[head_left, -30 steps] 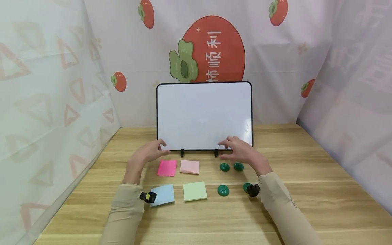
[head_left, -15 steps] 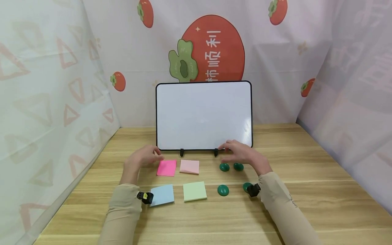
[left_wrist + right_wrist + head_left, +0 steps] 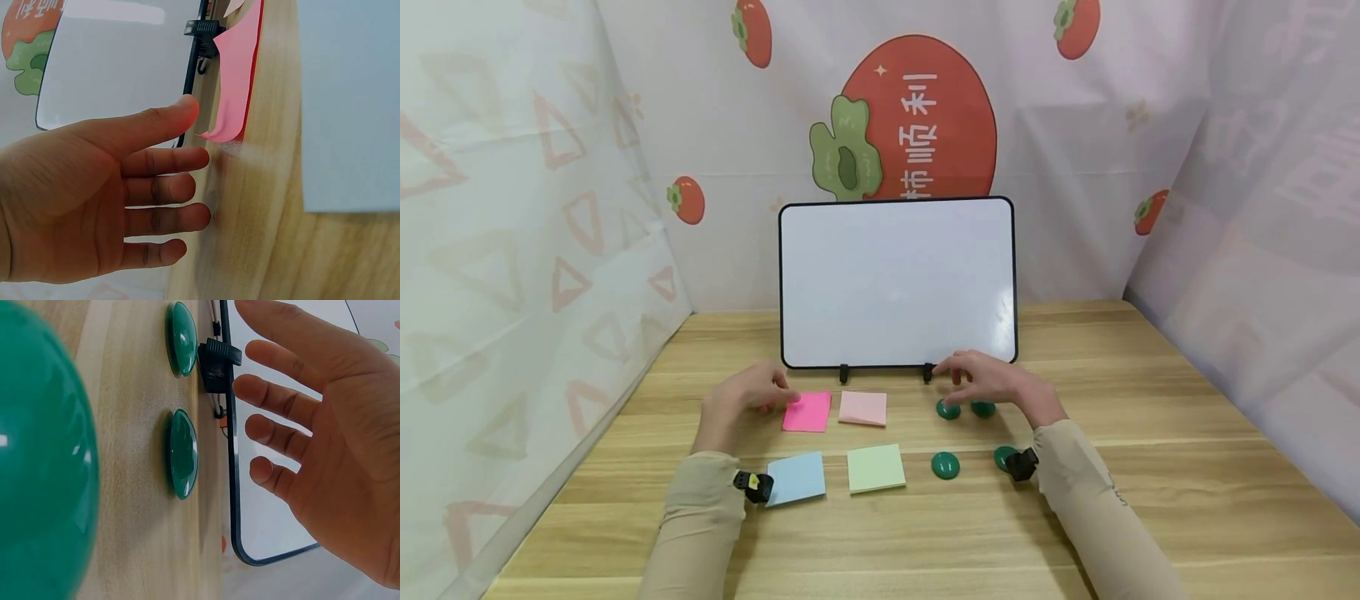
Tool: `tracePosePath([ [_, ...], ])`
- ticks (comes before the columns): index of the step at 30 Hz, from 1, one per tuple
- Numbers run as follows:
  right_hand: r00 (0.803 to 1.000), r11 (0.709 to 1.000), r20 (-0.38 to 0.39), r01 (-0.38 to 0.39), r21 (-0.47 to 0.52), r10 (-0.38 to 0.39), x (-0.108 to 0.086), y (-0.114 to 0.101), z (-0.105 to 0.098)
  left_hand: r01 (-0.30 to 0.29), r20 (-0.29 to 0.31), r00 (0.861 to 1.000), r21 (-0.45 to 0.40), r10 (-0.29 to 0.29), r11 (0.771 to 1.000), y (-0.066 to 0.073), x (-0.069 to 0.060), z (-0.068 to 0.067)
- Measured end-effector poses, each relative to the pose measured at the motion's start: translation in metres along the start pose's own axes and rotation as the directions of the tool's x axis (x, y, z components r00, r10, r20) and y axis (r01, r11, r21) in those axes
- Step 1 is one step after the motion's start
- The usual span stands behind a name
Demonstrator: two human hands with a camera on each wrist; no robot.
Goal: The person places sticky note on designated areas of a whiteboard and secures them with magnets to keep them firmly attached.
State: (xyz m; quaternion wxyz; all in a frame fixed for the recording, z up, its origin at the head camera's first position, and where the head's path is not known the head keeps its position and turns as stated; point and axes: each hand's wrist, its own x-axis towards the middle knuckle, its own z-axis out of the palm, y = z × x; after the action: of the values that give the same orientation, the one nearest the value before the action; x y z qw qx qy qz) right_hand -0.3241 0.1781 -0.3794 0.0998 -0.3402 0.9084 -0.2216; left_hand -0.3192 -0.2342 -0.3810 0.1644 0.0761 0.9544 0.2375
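My left hand is low over the table beside a hot pink sticky note. The thumb is close to the note's far left corner; in the left wrist view that corner curls up and the loosely bent fingers hold nothing. My right hand hovers at the back right with its fingers relaxed, thumb near one of the glossy green domed discs. Across the right wrist view, the hand stands apart from a disc on the table, holding nothing.
A whiteboard stands upright on small black feet behind both hands. A pale pink note, a blue note pad and a pale green pad lie on the wooden table. Another green disc lies nearer the front.
My left hand has moved left and down, away from the whiteboard's lower corner to the hot pink note. The right hand has lowered slightly toward the green discs.
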Motion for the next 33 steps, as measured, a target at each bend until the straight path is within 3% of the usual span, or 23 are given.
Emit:
tracePosePath([
  [6,0.998,0.998,0.039,-0.047,0.04,0.045,-0.001,0.004,0.0013,0.027,0.028,0.999,0.007,-0.027,1.0,-0.0006,0.0026,0.0025],
  [16,0.991,0.992,0.101,-0.091,0.082,0.083,-0.0031,0.0048,0.0014,0.008,0.066,0.998,0.031,-0.01,0.999,-0.0011,0.0077,0.0073],
  [33,0.967,0.972,0.193,-0.192,0.135,0.164,-0.0063,0.0097,0.0027,-0.036,0.105,0.994,-0.022,0.038,0.999,-0.0057,0.0084,0.0074],
])
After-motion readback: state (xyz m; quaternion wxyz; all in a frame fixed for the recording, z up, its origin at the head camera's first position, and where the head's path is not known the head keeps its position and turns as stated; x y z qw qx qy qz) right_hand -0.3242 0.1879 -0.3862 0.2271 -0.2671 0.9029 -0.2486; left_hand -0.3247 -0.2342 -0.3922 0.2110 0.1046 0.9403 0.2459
